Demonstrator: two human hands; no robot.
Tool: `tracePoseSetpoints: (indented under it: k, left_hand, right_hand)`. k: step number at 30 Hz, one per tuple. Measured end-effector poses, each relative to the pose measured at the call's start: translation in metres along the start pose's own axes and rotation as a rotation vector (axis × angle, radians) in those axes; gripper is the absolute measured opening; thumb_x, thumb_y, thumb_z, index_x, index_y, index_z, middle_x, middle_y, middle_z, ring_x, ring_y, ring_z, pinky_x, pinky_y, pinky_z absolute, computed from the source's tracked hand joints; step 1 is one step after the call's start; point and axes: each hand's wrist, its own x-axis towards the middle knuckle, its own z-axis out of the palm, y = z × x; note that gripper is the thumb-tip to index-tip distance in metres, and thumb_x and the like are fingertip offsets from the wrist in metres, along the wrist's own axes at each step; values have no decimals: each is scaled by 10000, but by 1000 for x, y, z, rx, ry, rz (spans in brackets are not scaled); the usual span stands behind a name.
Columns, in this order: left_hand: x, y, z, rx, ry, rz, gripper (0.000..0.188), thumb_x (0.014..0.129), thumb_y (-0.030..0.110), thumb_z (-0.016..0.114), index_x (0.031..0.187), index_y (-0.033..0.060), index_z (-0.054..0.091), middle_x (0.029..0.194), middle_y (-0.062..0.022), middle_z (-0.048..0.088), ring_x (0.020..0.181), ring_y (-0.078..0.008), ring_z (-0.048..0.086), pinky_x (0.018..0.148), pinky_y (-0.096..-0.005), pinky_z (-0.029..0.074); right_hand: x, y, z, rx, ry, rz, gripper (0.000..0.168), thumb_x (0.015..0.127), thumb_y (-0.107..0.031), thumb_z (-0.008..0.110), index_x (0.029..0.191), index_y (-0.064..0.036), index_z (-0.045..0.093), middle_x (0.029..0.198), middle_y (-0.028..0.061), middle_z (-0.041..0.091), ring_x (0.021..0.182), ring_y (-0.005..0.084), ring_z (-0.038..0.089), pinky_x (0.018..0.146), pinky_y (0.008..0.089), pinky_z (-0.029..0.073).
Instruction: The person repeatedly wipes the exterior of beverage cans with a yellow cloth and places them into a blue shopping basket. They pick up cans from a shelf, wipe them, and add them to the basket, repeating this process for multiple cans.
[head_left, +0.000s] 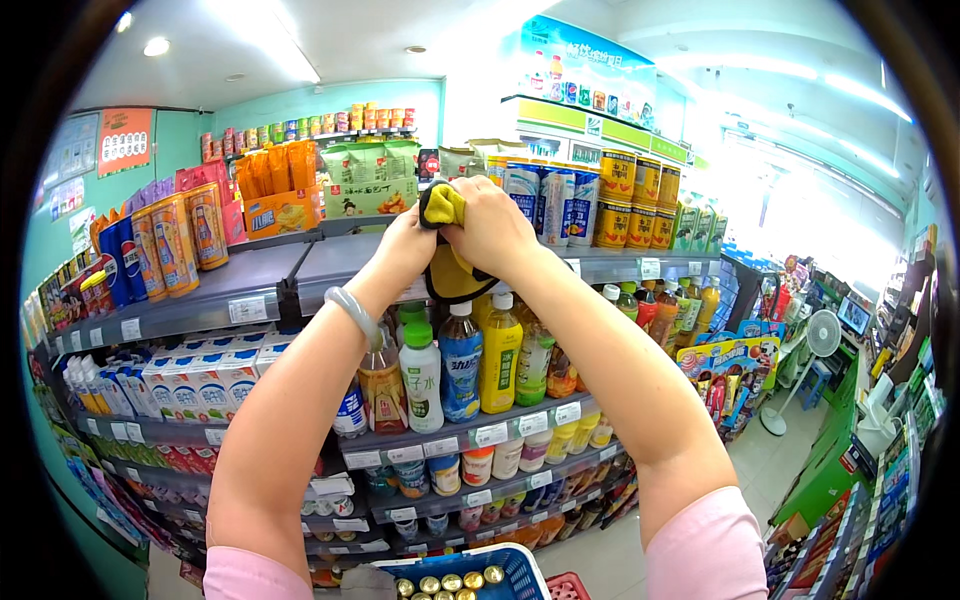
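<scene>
Bunched between my two hands is a yellow cloth with a black border (457, 276), its lower part hanging over the shelf's front edge. My left hand (405, 238) grips it from the left, with a grey bangle (352, 313) on that wrist. My right hand (491, 225) closes on its upper folds, fingers curled. Both hands are raised before the top shelf (352, 259), whose bare stretch shows left of them. Behind them stands a green snack display box (371, 198). To the right are blue-and-white cans (556, 206) and stacked gold cans (616, 199).
Below, bottled drinks (499, 356) line a shelf, with white milk cartons (199, 386) to the left. Tall orange cans (174, 244) stand on the upper left shelf. A blue basket (517, 566) holding several cans is at the bottom. A white fan (823, 334) stands at right.
</scene>
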Motion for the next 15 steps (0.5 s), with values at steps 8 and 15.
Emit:
tracePoseSetpoints:
  k: [8, 15]
  left_hand:
    - [35, -8, 8, -29, -71, -181, 373, 975, 368, 385, 1240, 127, 490, 1201, -21, 563, 907, -164, 584, 737, -319, 447]
    - [42, 4, 27, -42, -118, -186, 592, 966, 506, 340, 1435, 148, 306, 1345, -66, 488, 928, -183, 609, 853, -389, 397]
  right_hand:
    - [30, 22, -5, -352, -6, -18, 398, 720, -243, 736, 1025, -25, 600, 1083, 133, 599, 1082, 294, 539, 896, 375, 481]
    - [59, 39, -15, -857, -183, 94, 438, 791, -290, 655, 1147, -38, 612, 1146, 37, 606, 1139, 176, 461, 911, 313, 408]
